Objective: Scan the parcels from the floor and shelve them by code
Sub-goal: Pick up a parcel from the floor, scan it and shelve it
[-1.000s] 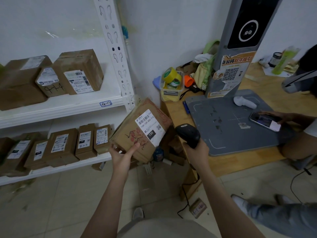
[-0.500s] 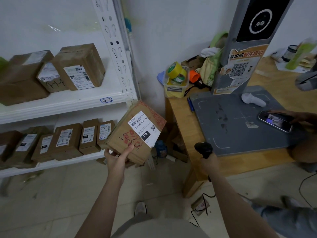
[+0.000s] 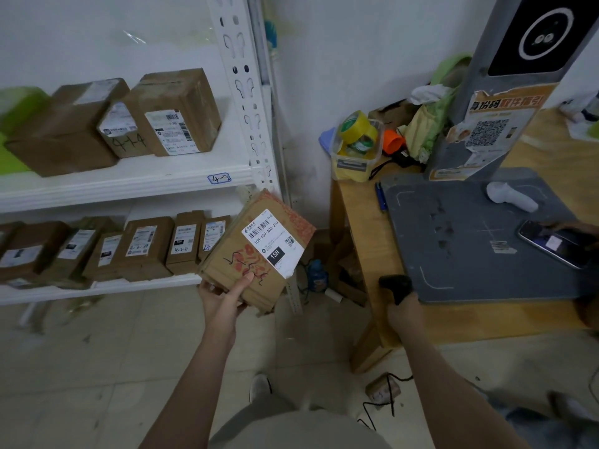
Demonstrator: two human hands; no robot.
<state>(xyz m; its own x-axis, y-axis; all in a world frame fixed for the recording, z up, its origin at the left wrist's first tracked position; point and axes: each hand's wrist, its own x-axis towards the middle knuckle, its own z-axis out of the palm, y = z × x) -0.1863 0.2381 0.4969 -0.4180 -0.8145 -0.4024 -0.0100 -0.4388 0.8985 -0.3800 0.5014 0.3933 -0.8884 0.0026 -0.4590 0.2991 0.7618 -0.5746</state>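
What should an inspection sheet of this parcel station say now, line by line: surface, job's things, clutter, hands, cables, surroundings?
Surface: wooden table carries a grey scanning pad.
Job's things: labelled parcel, marked 15H, held up in front of the white shelf; shelved parcels stand on two levels.
Clutter: tape rolls in a clear tub; white handheld device and phone on the pad.
Hands: left hand grips the parcel; right hand grips the barcode scanner near the pad's corner.
Cables: black cable loops on the floor by a small box.
Surroundings: tiled floor, white wall, kiosk post with QR poster.
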